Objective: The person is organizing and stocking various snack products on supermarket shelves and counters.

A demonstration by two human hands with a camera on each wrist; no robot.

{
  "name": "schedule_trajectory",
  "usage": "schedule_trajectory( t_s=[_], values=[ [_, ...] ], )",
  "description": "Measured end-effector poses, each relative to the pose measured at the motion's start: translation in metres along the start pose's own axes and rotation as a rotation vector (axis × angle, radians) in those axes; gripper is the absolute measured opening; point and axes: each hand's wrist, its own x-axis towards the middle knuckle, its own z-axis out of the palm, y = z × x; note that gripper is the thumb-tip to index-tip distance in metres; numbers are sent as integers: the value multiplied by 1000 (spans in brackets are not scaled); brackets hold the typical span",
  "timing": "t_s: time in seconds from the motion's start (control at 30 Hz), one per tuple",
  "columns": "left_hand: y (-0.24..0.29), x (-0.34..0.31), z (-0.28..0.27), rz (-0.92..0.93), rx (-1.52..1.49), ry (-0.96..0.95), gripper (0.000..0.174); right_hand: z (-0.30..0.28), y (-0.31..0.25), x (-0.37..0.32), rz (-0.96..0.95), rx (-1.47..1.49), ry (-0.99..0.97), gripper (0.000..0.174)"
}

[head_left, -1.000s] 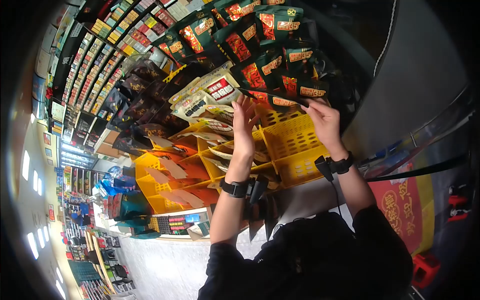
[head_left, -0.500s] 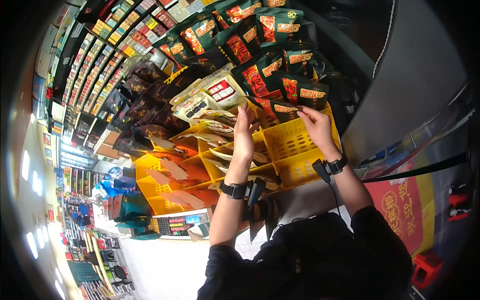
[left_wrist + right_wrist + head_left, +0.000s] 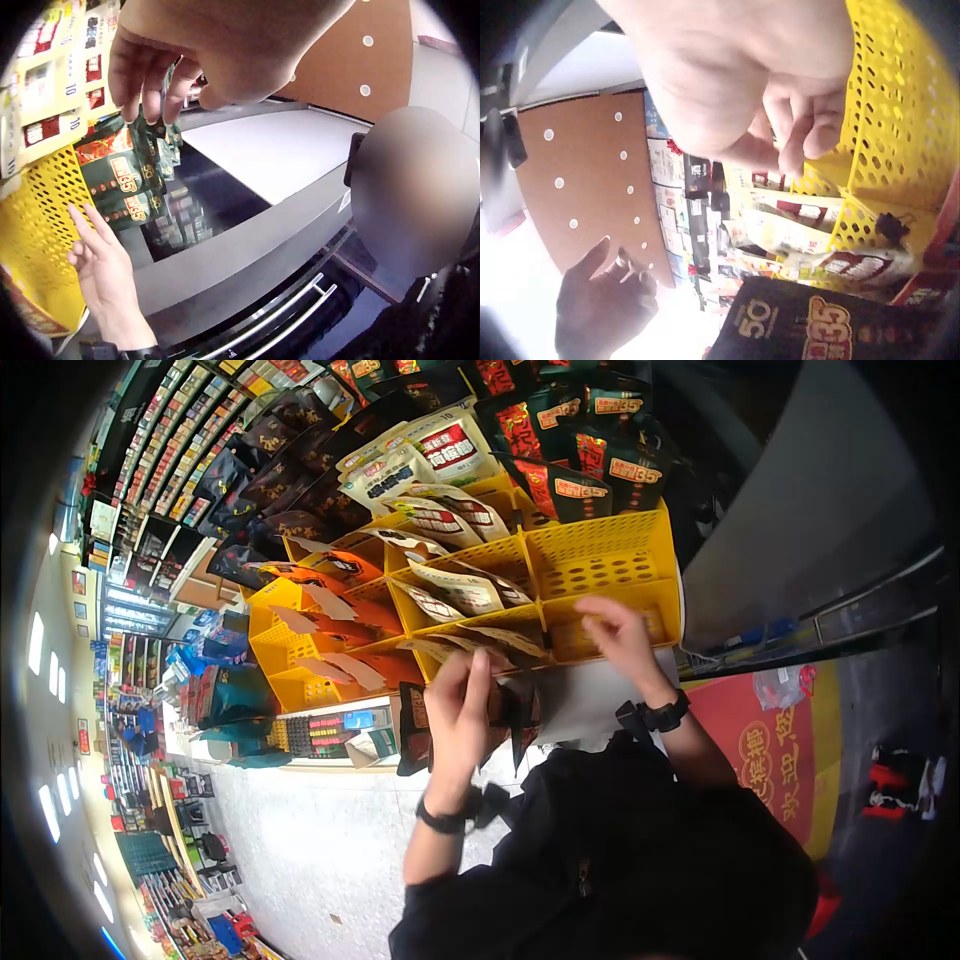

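Holding nothing, my left hand [image 3: 458,715] hovers at the front edge of a yellow perforated basket [image 3: 600,575], its fingers loosely bent. In the left wrist view its fingers [image 3: 154,79] hang down with a gap around them. My right hand [image 3: 625,643] is over the basket's front right compartment, also holding nothing. Cream pouches [image 3: 455,588] stand in the middle compartments, and orange pouches [image 3: 340,605] fill those to the left. One dark green pouch [image 3: 568,492] with a red and gold label leans at the back of the right column.
More dark green pouches [image 3: 625,460] are stacked behind the basket. A grey panel [image 3: 780,510] rises on the right. Dark pouches [image 3: 415,730] hang below the basket's front edge. A red and yellow mat [image 3: 765,750] lies on the floor; shelves of small boxes [image 3: 175,455] run along the left.
My right hand has let go of the dark green pouch, which stays in the back right compartment. Both hands have come back toward my body, and the view has tipped lower.
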Motion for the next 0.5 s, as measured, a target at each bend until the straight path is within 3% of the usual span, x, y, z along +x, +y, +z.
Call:
schedule_trajectory(
  t_s=[0.1, 0.13, 0.17, 0.27, 0.43, 0.5],
  values=[
    [-20, -40, 11, -52, 186, 16, 29, 12, -31, -12, 145, 9, -354, 50],
    [-28, -47, 16, 131, 449, 37, 31, 17, -27, -15, 142, -45, -412, 53],
    [-35, -53, 21, 219, 574, 73, 36, 21, -26, -18, 144, -41, -413, 53],
    [-61, -63, 32, 253, 715, 112, 33, 30, -22, -22, -53, -113, -415, 57],
    [-77, -64, 34, 105, 837, 41, 20, 23, -25, -25, 16, -141, -428, 57],
    [-74, -64, 31, 166, 797, 32, 17, 17, -20, -26, -35, -159, -482, 57]
  ],
)
